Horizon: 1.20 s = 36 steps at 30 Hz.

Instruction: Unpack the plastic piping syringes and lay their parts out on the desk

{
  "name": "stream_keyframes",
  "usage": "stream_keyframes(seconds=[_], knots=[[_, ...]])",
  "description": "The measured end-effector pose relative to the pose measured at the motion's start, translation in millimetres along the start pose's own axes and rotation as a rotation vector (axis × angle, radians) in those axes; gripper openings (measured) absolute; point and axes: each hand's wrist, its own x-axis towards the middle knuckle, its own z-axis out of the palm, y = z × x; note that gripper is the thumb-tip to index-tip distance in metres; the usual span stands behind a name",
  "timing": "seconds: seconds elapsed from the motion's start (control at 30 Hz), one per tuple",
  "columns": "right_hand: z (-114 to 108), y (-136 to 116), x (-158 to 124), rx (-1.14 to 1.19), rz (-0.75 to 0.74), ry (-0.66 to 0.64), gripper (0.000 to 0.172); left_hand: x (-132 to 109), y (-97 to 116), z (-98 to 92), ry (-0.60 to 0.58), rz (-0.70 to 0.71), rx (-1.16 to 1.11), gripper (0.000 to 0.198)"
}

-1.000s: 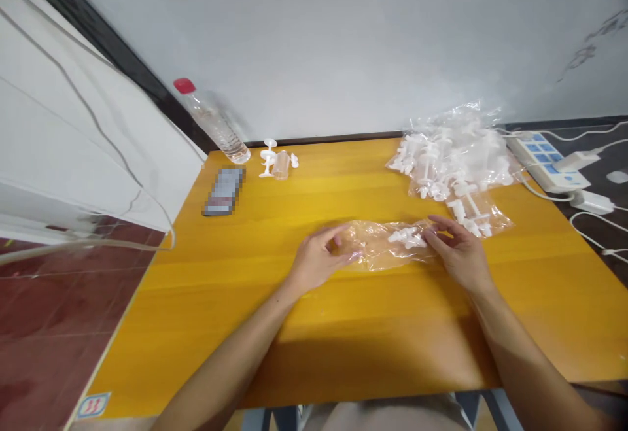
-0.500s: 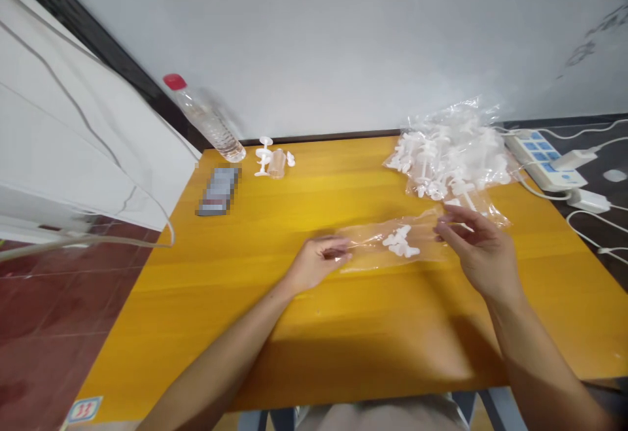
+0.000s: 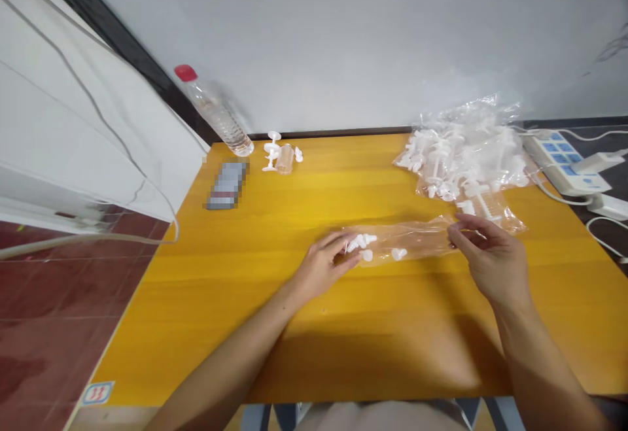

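A clear plastic bag [image 3: 417, 238] stretches between my two hands, low over the yellow table. Inside it are several small white plastic pieces [image 3: 362, 241], most of them near the left end, with one lying apart toward the middle. My left hand [image 3: 326, 264] has its fingers and thumb closed on the bag's left end, beside those pieces. The right end is pinched between thumb and fingers of my right hand [image 3: 490, 254]. Just beyond my right hand lies a pile of filled clear bags [image 3: 466, 150] with white plunger-like parts and clear cylinders.
A bottle with a red cap [image 3: 220, 117] leans against the wall at the back left, beside a blurred phone [image 3: 227, 186]. White plastic parts [image 3: 272, 150] and a clear cylinder [image 3: 285, 159] are nearby. A power strip [image 3: 564, 163] with cables sits at right.
The white pieces in the bag have slid left toward my left hand and spread apart. Both hands still hold the bag's ends. The whole view has shifted slightly.
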Motion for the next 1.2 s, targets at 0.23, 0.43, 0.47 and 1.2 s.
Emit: stream_keyframes(seconds=[0.23,0.43,0.47,1.2], knots=[[1,-40,0,-0.102,-0.099,0.012,0.031,1,-6,-6.2,-0.048,0.153,0.175,0.054],[-5,-54,3,-0.290,-0.192,0.028,0.030,0,-10,1.9,-0.057,0.217,0.322,0.062],[-7,-54,4,-0.308,-0.208,0.037,0.031,0,-9,2.7,-0.061,0.232,0.340,0.061],[-84,31,15,-0.543,0.031,0.180,0.033,2,-11,-6.4,-0.082,0.276,0.418,0.042]])
